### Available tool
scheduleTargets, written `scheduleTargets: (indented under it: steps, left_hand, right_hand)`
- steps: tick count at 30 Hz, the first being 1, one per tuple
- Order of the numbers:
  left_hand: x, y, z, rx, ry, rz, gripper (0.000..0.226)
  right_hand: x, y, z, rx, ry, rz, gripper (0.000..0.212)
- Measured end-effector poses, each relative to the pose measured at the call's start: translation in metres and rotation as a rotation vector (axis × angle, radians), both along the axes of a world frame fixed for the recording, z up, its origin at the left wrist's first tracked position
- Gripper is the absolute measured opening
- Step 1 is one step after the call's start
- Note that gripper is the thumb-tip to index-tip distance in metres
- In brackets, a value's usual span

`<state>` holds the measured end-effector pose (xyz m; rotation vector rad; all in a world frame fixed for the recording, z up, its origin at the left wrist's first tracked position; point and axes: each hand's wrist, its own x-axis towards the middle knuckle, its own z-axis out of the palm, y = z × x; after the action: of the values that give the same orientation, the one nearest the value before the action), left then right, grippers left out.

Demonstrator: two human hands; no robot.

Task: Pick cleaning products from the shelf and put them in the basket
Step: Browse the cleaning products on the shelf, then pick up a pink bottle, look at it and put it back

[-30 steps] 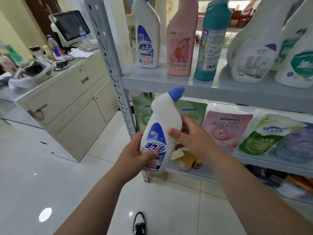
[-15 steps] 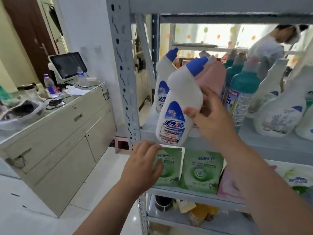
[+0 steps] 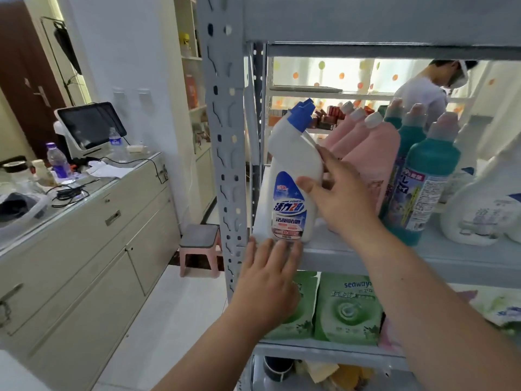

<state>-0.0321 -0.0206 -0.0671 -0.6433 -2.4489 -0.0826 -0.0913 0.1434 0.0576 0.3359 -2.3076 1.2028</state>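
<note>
A white toilet-cleaner bottle [image 3: 290,179] with a blue angled cap stands upright at the left end of the grey shelf [image 3: 394,261]. My right hand [image 3: 341,193] grips its right side, thumb across the label and fingers behind. My left hand [image 3: 267,280] lies below with straight fingers, the tips touching the shelf's front edge under the bottle. A second blue cap shows right behind the first. No basket is in view.
Pink bottles [image 3: 369,162], teal bottles [image 3: 423,187] and white spray bottles [image 3: 479,210] fill the same shelf to the right. Green refill pouches [image 3: 346,309] sit on the shelf below. A perforated upright post [image 3: 225,165], a pink stool [image 3: 200,246] and a cream counter [image 3: 93,238] stand left. A person stands behind the shelf.
My right hand carried the bottle from in front of me up onto the shelf, where it now stands. My left hand let go of it and moved to the shelf's front edge.
</note>
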Motion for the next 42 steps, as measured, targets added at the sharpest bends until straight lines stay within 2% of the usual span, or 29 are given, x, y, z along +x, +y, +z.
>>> scheduleTargets:
  steps: [8, 11, 13, 15, 18, 23, 26, 28, 34, 39, 42]
  left_hand:
    - [-0.004, 0.0, -0.006, 0.018, 0.03, 0.007, 0.079]
    - [-0.002, 0.005, -0.005, 0.058, 0.023, 0.001, 0.075]
    - [0.001, 0.015, -0.001, 0.129, 0.038, -0.094, 0.069]
    - [0.005, 0.033, 0.01, 0.218, 0.02, -0.225, 0.064]
    - [-0.001, 0.07, 0.027, 0.439, -0.129, -0.305, 0.075]
    - [-0.031, 0.126, 0.051, 0.735, -0.307, -0.147, 0.103]
    - [-0.048, 0.143, 0.057, 0.865, -0.448, -0.038, 0.107]
    - [-0.055, 0.148, 0.056, 0.888, -0.488, 0.013, 0.1]
    - [-0.057, 0.149, 0.054, 0.938, -0.404, 0.09, 0.054]
    - [-0.024, 0.145, 0.055, 1.032, -0.384, 0.127, 0.05]
    - [0.014, 0.145, 0.052, 1.081, -0.399, 0.071, 0.047]
  right_hand:
    - [0.014, 0.002, -0.007, -0.015, -0.053, 0.011, 0.06]
    - [0.035, 0.027, -0.026, 0.14, 0.013, -0.081, 0.049]
    - [0.052, 0.051, -0.046, 0.279, 0.07, -0.171, 0.036]
    - [0.064, 0.076, -0.064, 0.36, 0.065, -0.248, 0.038]
    - [0.071, 0.11, -0.085, 0.474, 0.086, -0.309, 0.034]
    - [0.072, 0.153, -0.102, 0.575, 0.169, -0.307, 0.037]
    - [0.075, 0.168, -0.11, 0.598, 0.173, -0.274, 0.038]
    - [0.078, 0.174, -0.114, 0.628, 0.161, -0.243, 0.04]
    - [0.08, 0.182, -0.116, 0.667, 0.136, -0.172, 0.043]
    - [0.084, 0.187, -0.107, 0.637, 0.069, -0.066, 0.046]
    - [0.093, 0.192, -0.1, 0.404, -0.028, 0.088, 0.046]
